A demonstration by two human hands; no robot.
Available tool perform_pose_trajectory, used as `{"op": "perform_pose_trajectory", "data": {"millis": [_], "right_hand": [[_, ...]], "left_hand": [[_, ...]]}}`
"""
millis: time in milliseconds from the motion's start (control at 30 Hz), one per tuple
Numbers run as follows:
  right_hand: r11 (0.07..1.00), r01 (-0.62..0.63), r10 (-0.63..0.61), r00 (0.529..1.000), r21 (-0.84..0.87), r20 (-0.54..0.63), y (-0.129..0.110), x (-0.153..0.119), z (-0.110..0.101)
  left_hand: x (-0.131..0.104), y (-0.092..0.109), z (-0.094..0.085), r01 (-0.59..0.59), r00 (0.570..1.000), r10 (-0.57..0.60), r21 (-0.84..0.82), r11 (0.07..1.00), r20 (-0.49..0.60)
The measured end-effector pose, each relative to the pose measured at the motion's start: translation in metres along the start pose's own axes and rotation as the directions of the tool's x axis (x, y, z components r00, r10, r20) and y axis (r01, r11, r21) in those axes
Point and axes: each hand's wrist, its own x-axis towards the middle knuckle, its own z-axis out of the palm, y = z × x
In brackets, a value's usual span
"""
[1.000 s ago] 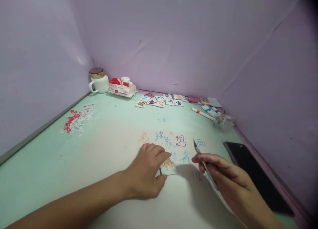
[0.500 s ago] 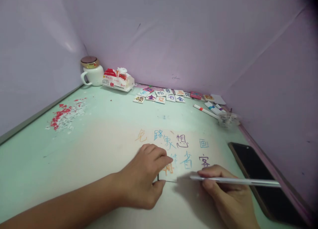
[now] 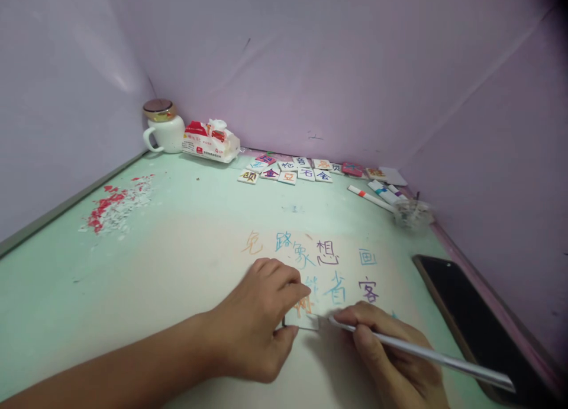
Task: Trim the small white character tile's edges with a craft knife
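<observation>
My left hand (image 3: 261, 323) presses on a small white tile (image 3: 302, 321) lying on the table. Its thumb is at the near edge and its fingers are over the far part. An orange character shows on the tile, partly covered by my fingers. My right hand (image 3: 390, 350) grips a slim silver pen-like tool (image 3: 437, 356) between thumb and fingers. The tool's tip is just right of the tile; whether it is a pen or a blade cannot be made out. Blue, purple and orange characters (image 3: 327, 253) are written on the surface beyond my hands.
A black phone (image 3: 461, 314) lies at the right. Along the back wall are several lettered tiles (image 3: 306, 173), white markers (image 3: 370, 197), a clear crumpled-looking item (image 3: 413, 213), a tissue pack (image 3: 210, 144) and a lidded white mug (image 3: 168, 135). Red and white scraps (image 3: 115, 206) lie at left.
My right hand has moved a little left, bringing the tool's tip closer to the tile; the tool's rear end has swung down. My left hand stays on the tile.
</observation>
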Motion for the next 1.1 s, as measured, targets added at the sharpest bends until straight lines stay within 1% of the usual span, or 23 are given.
{"op": "perform_pose_trajectory", "data": {"millis": [67, 133, 267, 467, 733, 933, 1100], "right_hand": [[0.998, 0.050, -0.049, 0.998, -0.032, 0.035, 0.0021, -0.0002, -0.0006], [0.996, 0.062, -0.058, 0.996, -0.062, 0.066, 0.0031, -0.0007, -0.0002], [0.996, 0.033, -0.028, 0.998, -0.084, 0.051, 0.0035, -0.0012, 0.0018], [0.997, -0.020, 0.030, 0.990, -0.069, 0.136, -0.0005, 0.0011, 0.0042], [0.997, -0.064, 0.067, 0.993, -0.036, 0.094, -0.0035, 0.0024, 0.0056], [0.994, -0.087, 0.092, 0.992, -0.061, 0.081, -0.0008, 0.0014, 0.0031], [0.988, -0.125, 0.132, 0.988, -0.086, 0.075, 0.0015, 0.0010, -0.0014]], "left_hand": [[0.0005, 0.0003, 0.0001, 0.005, 1.000, -0.005, 0.002, 1.000, 0.004], [0.0008, 0.0005, 0.0003, 0.002, 1.000, -0.002, -0.001, 1.000, 0.005], [-0.0001, 0.0010, 0.0003, -0.005, 1.000, 0.005, -0.010, 1.000, 0.008], [-0.0002, 0.0017, -0.0004, 0.000, 1.000, 0.000, -0.003, 1.000, 0.015], [0.0023, 0.0007, -0.0023, -0.001, 0.998, 0.002, -0.019, 1.000, 0.065], [0.0016, 0.0007, -0.0030, -0.006, 0.997, 0.004, 0.016, 1.000, 0.078], [0.0021, 0.0006, -0.0041, -0.012, 0.998, 0.011, 0.017, 1.000, 0.065]]}}
